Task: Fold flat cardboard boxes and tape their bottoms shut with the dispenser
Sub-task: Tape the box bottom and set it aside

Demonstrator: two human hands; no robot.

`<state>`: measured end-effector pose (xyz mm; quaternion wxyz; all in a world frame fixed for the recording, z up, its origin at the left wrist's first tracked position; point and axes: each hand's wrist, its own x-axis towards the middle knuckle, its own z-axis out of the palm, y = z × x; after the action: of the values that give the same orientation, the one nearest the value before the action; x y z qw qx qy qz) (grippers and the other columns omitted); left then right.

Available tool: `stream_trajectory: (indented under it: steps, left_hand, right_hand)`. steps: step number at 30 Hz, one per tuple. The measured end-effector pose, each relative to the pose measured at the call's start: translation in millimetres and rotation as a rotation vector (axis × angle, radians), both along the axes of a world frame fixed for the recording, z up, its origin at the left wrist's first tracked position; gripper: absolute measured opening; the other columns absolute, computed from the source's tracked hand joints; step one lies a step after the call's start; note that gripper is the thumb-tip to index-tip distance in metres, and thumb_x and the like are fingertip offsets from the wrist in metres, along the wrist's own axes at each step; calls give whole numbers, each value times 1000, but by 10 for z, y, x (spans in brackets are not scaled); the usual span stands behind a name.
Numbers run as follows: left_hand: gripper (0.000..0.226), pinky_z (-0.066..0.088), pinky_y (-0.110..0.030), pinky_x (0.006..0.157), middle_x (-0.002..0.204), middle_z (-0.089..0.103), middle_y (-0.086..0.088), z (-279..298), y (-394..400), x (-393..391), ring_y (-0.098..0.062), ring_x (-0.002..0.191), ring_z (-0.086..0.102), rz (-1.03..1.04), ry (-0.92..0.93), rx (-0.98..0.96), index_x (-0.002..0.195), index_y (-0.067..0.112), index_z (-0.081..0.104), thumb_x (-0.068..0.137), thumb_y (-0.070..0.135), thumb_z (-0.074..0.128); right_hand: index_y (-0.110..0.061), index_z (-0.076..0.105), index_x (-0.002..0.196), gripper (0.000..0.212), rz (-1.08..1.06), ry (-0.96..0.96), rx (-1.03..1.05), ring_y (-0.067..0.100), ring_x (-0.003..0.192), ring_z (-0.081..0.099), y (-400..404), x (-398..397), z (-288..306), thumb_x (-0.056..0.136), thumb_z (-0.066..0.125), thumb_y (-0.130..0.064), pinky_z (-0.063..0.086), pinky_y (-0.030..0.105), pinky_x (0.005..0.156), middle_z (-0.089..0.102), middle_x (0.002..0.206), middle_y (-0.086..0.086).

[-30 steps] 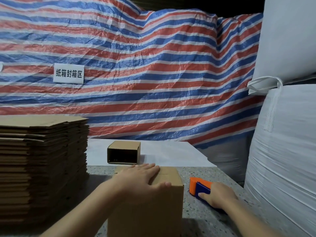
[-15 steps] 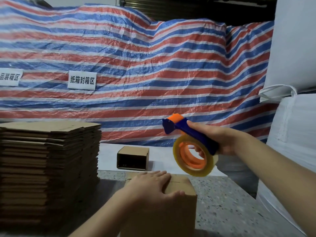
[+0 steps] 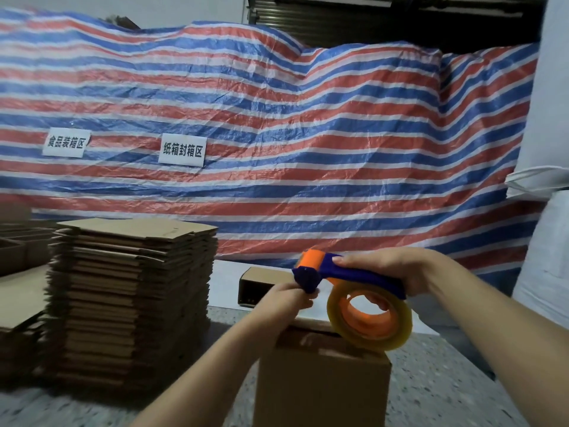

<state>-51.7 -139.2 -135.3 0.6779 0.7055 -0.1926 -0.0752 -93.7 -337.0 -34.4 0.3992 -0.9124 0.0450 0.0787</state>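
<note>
Blue-orange dispenser [image 3: 345, 278] — clear roll, perhaps touching brown box [image 3: 323, 380]

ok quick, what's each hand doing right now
left hand: pinching at the tape dispenser's front end
right hand: gripping the dispenser handle

A striped tarpaulin [image 3: 277, 143] in red, blue and white hangs crumpled across the whole back, with two white paper signs [image 3: 181, 149] bearing Chinese characters fixed to its left half. Above it shows a dark metal shutter [image 3: 385, 20]; white woven bulk sacks [image 3: 551, 149] stand stacked at the right edge. The speckled stone worktop [image 3: 446, 380] lies in dim light.
</note>
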Motion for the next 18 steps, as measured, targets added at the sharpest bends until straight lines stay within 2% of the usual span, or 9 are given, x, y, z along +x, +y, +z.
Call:
stream_trajectory:
  steps: [3,7,10,12,16,18]
  left_hand:
    - [26,42,-33,85,99,75,-10,24,89,44,-16,86,70,-8,188,-248,110,3,67,95,4,46]
    - [33,44,-36,77,94,73,-23,30,171,63,-32,94,69,-7,359,-476,95,-3,62,99,12,33]
    - [59,49,-37,80,95,74,-21,46,174,82,-30,90,71,-35,327,-373,101,-6,67,103,43,34]
    - [66,50,-37,85,98,75,-17,61,158,73,-27,91,72,-66,264,-247,106,-4,69,99,56,42]
    - [39,45,-32,84,90,76,-7,124,108,-24,-20,89,69,-47,215,-165,92,8,71,94,44,56]
    - [26,41,-35,89,93,74,-5,131,101,-56,-17,89,66,-44,199,-170,96,10,69,95,33,56]
  right_hand:
    - [-13,66,114,99,-17,8,-31,17,70,72,35,33,14,40,85,-76,58,30,66,78,94,11]
    - [-12,66,115,115,-17,-1,-26,17,70,72,-3,34,4,25,87,-79,58,30,64,77,94,12]
    - [-11,66,116,115,-3,-10,-12,17,68,70,-41,15,-4,28,86,-80,57,30,62,76,90,11]
    - [-12,66,116,111,8,-15,-7,17,68,70,-60,6,-11,31,85,-80,56,29,61,76,90,11]
    - [-14,66,117,107,33,-16,8,17,68,69,-66,-6,-11,34,86,-79,56,29,62,76,92,11]
    - [-13,66,116,108,39,-7,10,16,67,69,-63,-9,-5,33,87,-79,56,29,61,75,90,11]
